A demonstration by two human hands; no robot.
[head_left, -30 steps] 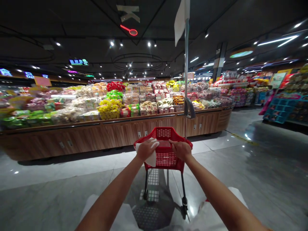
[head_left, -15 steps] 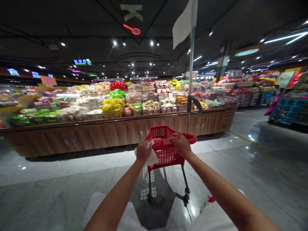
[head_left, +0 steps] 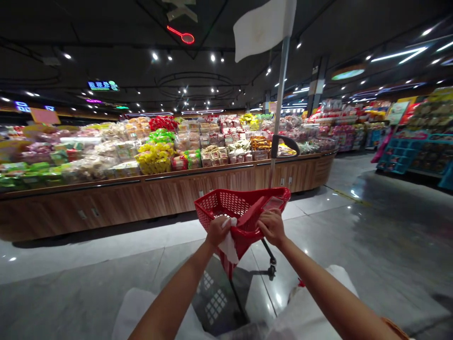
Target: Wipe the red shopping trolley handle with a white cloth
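A small red plastic shopping cart (head_left: pixel 226 202) with a perforated basket stands in front of me, turned at an angle, its basket pointing left. My left hand (head_left: pixel 217 231) is closed at the cart's near left edge, with a crumpled white tissue or thin cloth (head_left: pixel 230 248) in its fingers that hangs below. On the right, my right hand (head_left: pixel 272 225) wraps its fingers round the red rim beside a clear panel. A grey pole (head_left: pixel 281 87) with a dark curved grip (head_left: pixel 287 145) and a white flag (head_left: pixel 264 33) rises behind the cart.
A long wood-panelled display counter (head_left: pixel 170 189) piled with packaged snacks runs across beyond the cart. Blue racks (head_left: pixel 398 151) of goods stand at the right. Glossy grey tiles (head_left: pixel 329 236) cover the floor, and a pillar (head_left: pixel 317 85) rises at the back right.
The cart has swung round from nearly straight to slanted, its basket front now toward the left and its near side closer. My hands stay on it. The view has shifted to the right.
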